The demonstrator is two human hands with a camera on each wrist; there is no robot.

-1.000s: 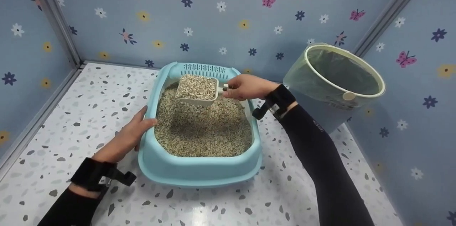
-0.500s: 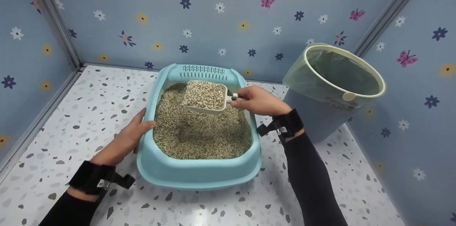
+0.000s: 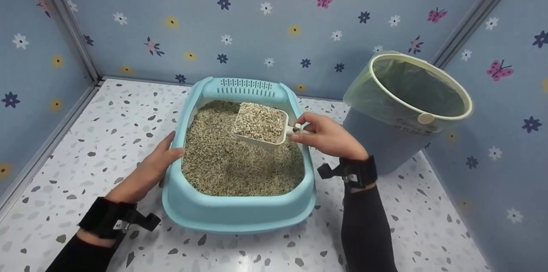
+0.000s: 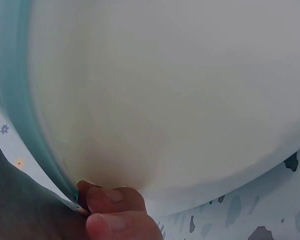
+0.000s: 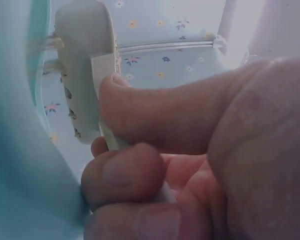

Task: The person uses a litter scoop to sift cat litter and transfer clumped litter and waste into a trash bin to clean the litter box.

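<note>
In the head view a light-blue litter box (image 3: 239,214) holds a bed of tan-grey pellet litter (image 3: 214,165). My left hand (image 3: 150,169) grips its left rim, thumb on top. The left wrist view has the curled fingers (image 4: 117,200) against the outer wall. Over the right part of the box, my right hand (image 3: 332,137) holds a white litter scoop (image 3: 261,142) by its short handle, with a heap of pale pellets (image 3: 259,121) in it. From below, in the right wrist view, thumb (image 5: 155,112) and fingers close round the handle, and pellets poke through the scoop's slots.
A grey-blue bin (image 3: 376,135) lined with a greenish bag (image 3: 361,88) under a cream ring stands open at the right, tilted in this view. Flower-patterned wall panels (image 3: 192,15) enclose the speckled white surface (image 3: 107,135) at the back and both sides.
My right hand has moved right and towards me with the loaded scoop. The left hand keeps its grip on the rim, and the litter box has shifted slightly towards me in view.
</note>
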